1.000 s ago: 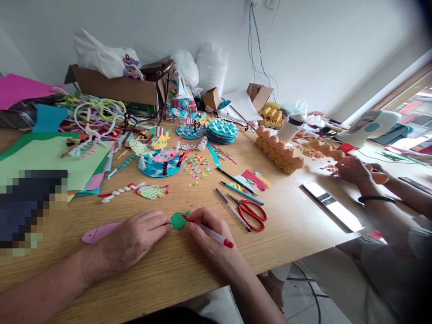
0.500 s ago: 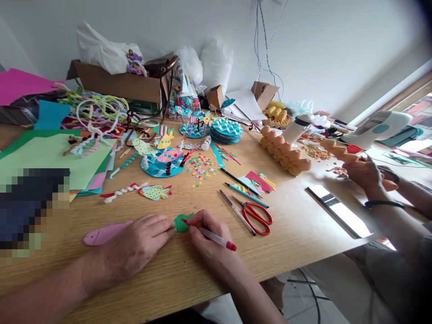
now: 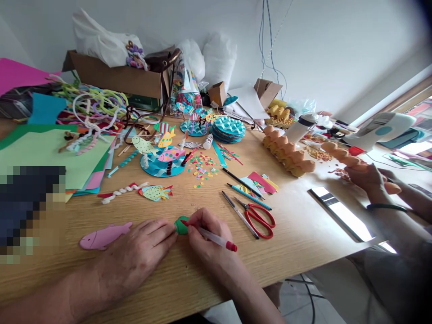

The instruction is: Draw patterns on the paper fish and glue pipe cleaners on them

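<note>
A small green paper fish (image 3: 181, 226) lies on the wooden table (image 3: 297, 234) near its front edge. My left hand (image 3: 138, 252) rests flat with fingers stretched, the fingertips pressing on the fish's left side. My right hand (image 3: 209, 240) grips a red pen (image 3: 216, 237) with its tip on the green fish. A pink paper fish (image 3: 101, 236) lies just left of my left hand.
Red scissors (image 3: 258, 218) and several pencils lie right of my hands. Paper fish on blue discs (image 3: 162, 162), confetti, coloured paper sheets (image 3: 50, 157), pipe cleaners and boxes crowd the back. Another person's hands (image 3: 367, 177) hold orange egg-carton pieces at the right.
The view has shifted slightly; my hands stay on the green fish, with the fingers now covering more of it. The other person's hands moved a little to the right.
</note>
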### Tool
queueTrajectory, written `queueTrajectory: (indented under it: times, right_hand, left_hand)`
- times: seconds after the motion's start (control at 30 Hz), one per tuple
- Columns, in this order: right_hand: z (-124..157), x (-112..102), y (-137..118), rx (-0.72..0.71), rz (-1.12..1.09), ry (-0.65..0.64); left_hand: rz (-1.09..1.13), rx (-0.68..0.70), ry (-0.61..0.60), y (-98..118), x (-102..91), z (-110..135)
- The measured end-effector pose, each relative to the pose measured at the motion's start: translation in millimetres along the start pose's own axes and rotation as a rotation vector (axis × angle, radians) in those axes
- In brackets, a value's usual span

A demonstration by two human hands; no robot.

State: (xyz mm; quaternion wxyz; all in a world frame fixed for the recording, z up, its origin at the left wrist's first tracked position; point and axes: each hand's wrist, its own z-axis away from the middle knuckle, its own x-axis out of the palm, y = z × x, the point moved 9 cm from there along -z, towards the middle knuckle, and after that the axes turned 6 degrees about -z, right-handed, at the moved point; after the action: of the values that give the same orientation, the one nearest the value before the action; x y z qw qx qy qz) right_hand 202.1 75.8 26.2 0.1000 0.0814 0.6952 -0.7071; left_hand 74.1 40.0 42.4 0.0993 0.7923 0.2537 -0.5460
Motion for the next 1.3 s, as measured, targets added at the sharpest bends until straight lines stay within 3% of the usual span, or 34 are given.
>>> queueTrajectory:
  times: [0.6, 1.3]
  right_hand:
    - [1.0, 2.6, -2.9, -0.093, 0.110, 0.014]
    - [2.1, 2.0, -7.1, -0.194, 0.148, 0.058]
  left_hand:
    - [0.022, -0.031, 0.056, 4.3, -9.8, -3.3]
    - [0.019, -0.057, 0.055, 3.0, -5.2, -3.8]
